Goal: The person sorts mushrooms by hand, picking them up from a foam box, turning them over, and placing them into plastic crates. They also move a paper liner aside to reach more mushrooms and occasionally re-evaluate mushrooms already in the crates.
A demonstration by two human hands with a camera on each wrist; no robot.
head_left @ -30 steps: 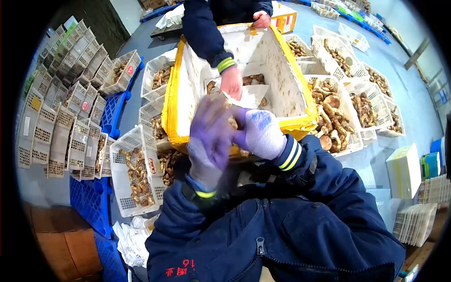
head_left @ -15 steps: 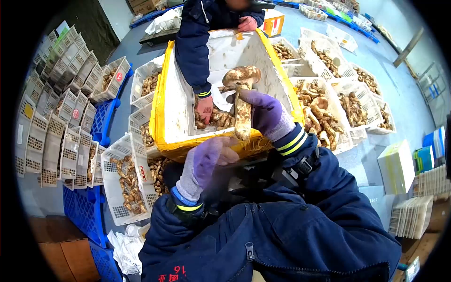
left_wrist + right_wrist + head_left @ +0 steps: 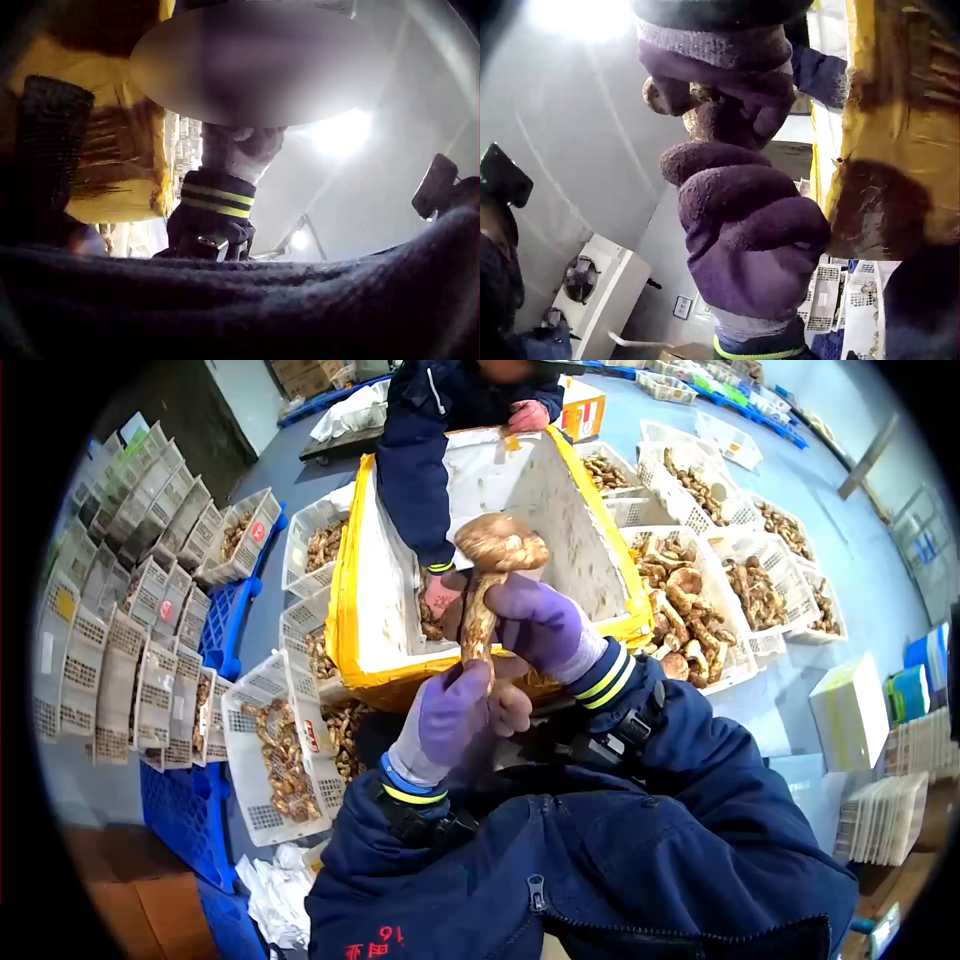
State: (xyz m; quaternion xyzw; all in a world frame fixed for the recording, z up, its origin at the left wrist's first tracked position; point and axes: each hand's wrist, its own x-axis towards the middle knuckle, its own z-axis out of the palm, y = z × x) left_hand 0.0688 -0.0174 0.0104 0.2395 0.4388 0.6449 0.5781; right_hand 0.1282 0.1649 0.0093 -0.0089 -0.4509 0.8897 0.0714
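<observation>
A large brown mushroom is held cap up over the near side of a white foam box with yellow tape. My right hand pinches its stem below the cap, and my left hand grips the stem's lower end. Both hands wear purple-coated gloves. In the right wrist view my left hand has curled fingers below my right hand; part of the stem shows between them. A blurred oval hides much of the left wrist view, where my right cuff shows.
Across the box, a person's hand reaches inside among mushrooms; their other hand rests on the far rim. Baskets of mushrooms stand at the right and left. Stacked baskets stand further left, near a blue pallet.
My left hand has moved up and right onto the stem's lower end. The mushroom has tilted and shifted left, its cap turned, with my right hand still holding it.
</observation>
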